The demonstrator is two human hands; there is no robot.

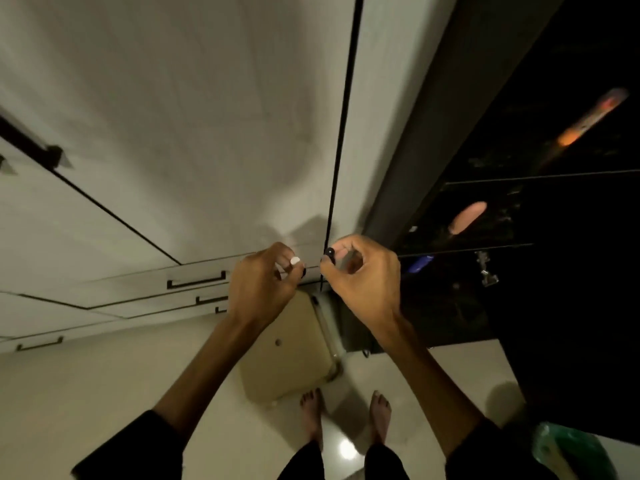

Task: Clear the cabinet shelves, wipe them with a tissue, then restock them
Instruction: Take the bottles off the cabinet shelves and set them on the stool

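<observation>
My left hand [266, 282] is raised in front of the shut white cabinet doors [194, 140], its fingers pinching a small white piece [295, 260] with a dark bit beside it. Close to its right, my right hand [363, 278] pinches a small dark object [329, 252] between thumb and fingers. What the two small pieces are is too small to tell. The open cabinet [519, 237] at the right is dark inside. On its thin shelves [485, 248] lie a blurred orange item [588, 119], a pinkish item [467, 216] and a blue item [420, 263].
A beige case [287, 351] stands on the pale floor against the cabinet, just ahead of my bare feet [311, 410]. White drawers with dark handles [195, 281] run along the left. A green bag [571, 448] lies at the bottom right. A metal hinge [486, 271] shows inside the open cabinet.
</observation>
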